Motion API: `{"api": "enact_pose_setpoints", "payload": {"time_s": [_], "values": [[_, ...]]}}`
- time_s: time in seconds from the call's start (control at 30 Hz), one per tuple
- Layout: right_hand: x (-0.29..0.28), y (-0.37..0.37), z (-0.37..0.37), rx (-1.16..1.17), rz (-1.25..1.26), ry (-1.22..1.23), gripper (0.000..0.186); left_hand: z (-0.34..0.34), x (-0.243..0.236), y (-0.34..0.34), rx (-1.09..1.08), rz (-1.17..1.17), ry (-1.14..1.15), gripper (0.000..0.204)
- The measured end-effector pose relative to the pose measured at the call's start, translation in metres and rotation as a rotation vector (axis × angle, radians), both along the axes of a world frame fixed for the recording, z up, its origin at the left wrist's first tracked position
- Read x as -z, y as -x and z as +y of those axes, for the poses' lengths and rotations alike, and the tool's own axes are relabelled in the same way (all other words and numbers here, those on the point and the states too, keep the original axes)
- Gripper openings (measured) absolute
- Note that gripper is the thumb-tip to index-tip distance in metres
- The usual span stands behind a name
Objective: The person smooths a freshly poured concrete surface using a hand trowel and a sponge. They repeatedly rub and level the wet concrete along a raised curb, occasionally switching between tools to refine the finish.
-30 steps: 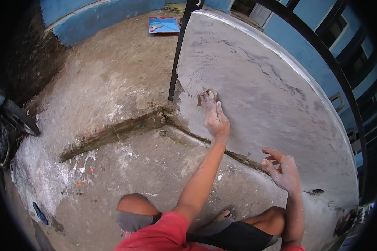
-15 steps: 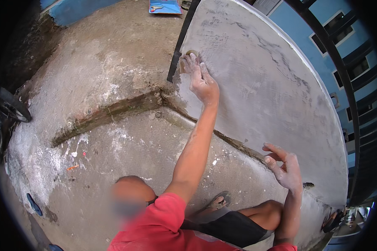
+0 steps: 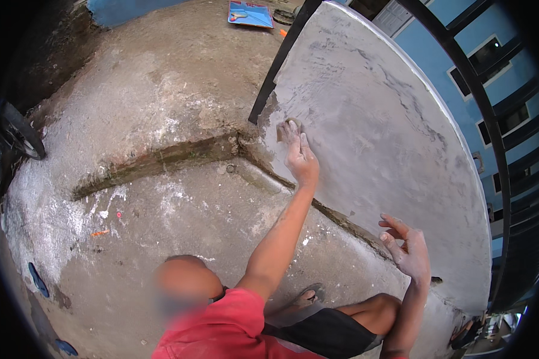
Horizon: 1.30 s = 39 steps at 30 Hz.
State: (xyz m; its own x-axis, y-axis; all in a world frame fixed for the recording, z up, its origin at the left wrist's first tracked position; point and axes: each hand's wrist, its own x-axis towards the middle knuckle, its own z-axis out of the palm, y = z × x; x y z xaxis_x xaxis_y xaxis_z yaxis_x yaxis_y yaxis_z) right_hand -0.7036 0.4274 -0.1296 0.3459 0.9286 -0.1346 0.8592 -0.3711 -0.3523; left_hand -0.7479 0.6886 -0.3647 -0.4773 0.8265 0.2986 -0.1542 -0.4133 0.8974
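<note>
My left hand (image 3: 298, 157) reaches forward and lies flat on a grey plastered wall (image 3: 377, 137), fingers stretched out. Its fingertips press a small grey pad (image 3: 291, 125) against the plaster near the wall's lower left edge. My right hand (image 3: 408, 250) hovers lower down on the right, close to the wall's base, holding nothing, with fingers spread and dusted white. A red sleeve and black shorts show at the bottom edge, with my foot in a sandal (image 3: 308, 295) below the left arm.
A black metal post (image 3: 276, 72) rises along the wall's left edge. A damp groove (image 3: 161, 160) runs across the rough concrete floor. A blue tray (image 3: 250, 13) lies far back. At left are a dark tyre (image 3: 21, 133) and a blue sandal (image 3: 38, 280).
My left hand slid up the wall with the pad, then came back down a little. My right hand stayed open near the wall's base.
</note>
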Motion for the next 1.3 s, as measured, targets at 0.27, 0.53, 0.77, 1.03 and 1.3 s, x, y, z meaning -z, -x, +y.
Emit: {"api": "enact_pose_setpoints", "payload": {"time_s": [0.27,0.53,0.77,1.03,1.3], "values": [[0.0,0.006,-0.003,-0.011,0.022,0.026,0.049,-0.017,0.002,-0.005,0.048,-0.109,0.088,0.044],[0.004,0.008,0.001,-0.03,0.026,-0.008,0.051,-0.021,-0.002,0.003,0.055,-0.199,0.12,0.047],[-0.001,0.012,0.004,-0.086,0.076,-0.035,0.052,-0.007,0.025,-0.004,0.067,-0.213,0.209,0.047],[0.0,0.012,-0.001,-0.063,0.081,-0.007,0.051,-0.017,0.04,-0.006,-0.014,-0.097,0.181,0.047],[0.003,0.014,0.013,-0.087,0.033,-0.045,0.05,-0.007,0.004,0.018,0.018,-0.219,0.267,0.046]]}}
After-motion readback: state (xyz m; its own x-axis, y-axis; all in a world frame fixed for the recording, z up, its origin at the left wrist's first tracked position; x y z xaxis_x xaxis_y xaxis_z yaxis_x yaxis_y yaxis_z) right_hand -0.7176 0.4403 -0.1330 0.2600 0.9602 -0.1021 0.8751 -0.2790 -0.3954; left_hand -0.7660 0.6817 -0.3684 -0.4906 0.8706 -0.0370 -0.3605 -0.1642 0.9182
